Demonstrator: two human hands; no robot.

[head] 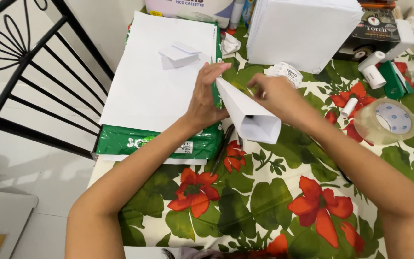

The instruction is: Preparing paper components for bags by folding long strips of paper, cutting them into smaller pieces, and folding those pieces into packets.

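Observation:
Both my hands hold a folded white paper piece shaped like a long open-ended tube or wedge, above a flowered tablecloth. My left hand grips its far left side, fingers curled over the top edge. On the far right side, my right hand pinches the same paper. A small folded white paper shape lies on the open ream of white paper just left of my hands.
The ream sits in a green wrapper at the table's left edge. A tall white paper stack, a clear tape roll, small white rolls, a dark box and a black pen surround the hands. A black metal chair stands left.

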